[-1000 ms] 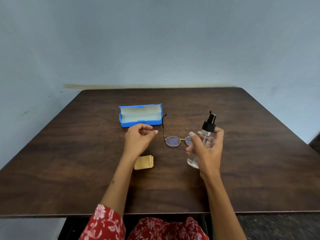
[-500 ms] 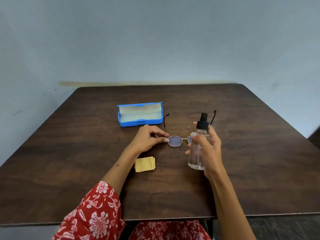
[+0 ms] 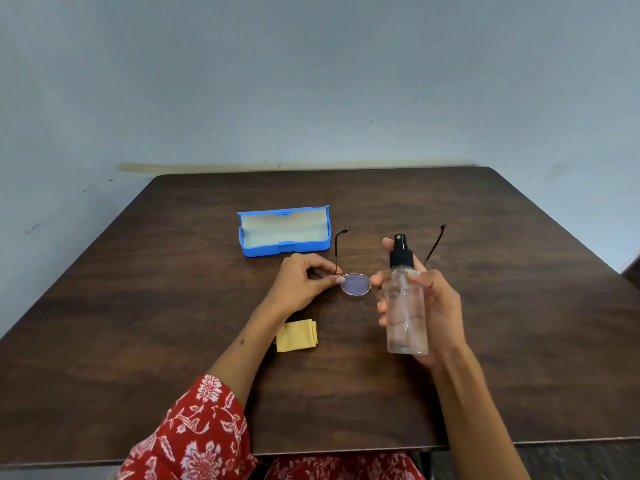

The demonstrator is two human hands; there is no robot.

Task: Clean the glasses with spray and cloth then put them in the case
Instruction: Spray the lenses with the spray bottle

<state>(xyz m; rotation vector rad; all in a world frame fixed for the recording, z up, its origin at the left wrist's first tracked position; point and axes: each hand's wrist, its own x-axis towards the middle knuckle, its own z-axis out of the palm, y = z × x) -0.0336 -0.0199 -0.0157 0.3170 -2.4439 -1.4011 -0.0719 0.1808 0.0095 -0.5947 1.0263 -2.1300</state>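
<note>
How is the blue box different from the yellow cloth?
The glasses case is blue with hard, straight walls and stands open, showing a pale lining; the cloth is yellow, soft and folded into a small flat pad. The glasses case looks longer than the cloth. The glasses case lies farther from the person, beyond the left hand; the cloth lies nearer, beside the forearm. Both rest on the brown table, and no hand touches either.

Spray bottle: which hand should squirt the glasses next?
Right. The right hand already grips the spray bottle with a finger near its black nozzle, beside the glasses. The left hand pinches the frame.
</note>
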